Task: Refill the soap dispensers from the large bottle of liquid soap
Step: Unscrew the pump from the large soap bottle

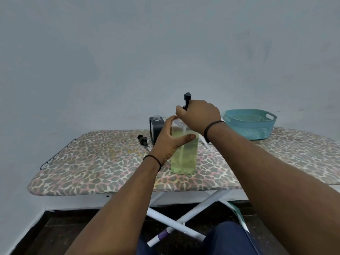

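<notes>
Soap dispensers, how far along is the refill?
Done: clear dispenser holds green soap. In hand: left hand steadies it while right hand fits its black pump. Left: black dispenser stands open, its pump lying beside it.

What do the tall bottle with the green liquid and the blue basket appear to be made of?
Tall bottle: apparently clear, smooth plastic, since the yellow-green liquid and the pump tube show through its walls; glass cannot be excluded. Blue basket: likely moulded matte plastic, with a woven-look texture and cut-out handles.
</notes>
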`<state>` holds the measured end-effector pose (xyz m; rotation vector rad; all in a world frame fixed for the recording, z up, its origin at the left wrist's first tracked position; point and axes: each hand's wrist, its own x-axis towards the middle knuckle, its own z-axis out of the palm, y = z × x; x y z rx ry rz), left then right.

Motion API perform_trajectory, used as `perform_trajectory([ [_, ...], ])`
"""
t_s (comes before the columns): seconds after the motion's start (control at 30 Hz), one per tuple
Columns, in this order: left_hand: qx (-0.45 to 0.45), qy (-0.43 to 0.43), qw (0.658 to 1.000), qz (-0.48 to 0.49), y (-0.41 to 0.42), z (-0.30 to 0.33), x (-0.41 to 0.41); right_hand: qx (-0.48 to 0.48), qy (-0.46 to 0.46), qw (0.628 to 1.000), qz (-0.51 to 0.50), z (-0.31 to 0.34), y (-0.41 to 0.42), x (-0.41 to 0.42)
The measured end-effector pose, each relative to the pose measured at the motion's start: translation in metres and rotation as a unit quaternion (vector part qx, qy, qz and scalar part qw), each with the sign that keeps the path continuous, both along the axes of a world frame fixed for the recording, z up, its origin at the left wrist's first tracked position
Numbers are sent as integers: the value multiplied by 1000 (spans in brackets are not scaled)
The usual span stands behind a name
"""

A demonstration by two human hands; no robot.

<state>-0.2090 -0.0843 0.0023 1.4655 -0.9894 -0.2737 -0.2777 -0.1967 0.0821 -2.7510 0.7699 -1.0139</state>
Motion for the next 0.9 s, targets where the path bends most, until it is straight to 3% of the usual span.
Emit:
perform_trajectory([
  [0.17,5,-1,1000,1,2,1,-2,77,46,986,139,6,-6,-12],
  [0.37,2,4,1000,-5,4,7,-8,-33,76,992,-90,24,12,-21],
  [0.53,-4,-2,1000,5,3,2,-4,-32,89,988,-120,15,19,-7],
  [0.73,-5,2,1000,1,1,-1,1,46,52,998,9,6,-1,-4],
  [0.9,2,9,1000,1,2,-2,-1,167,80,971,154,9,-11,-14],
])
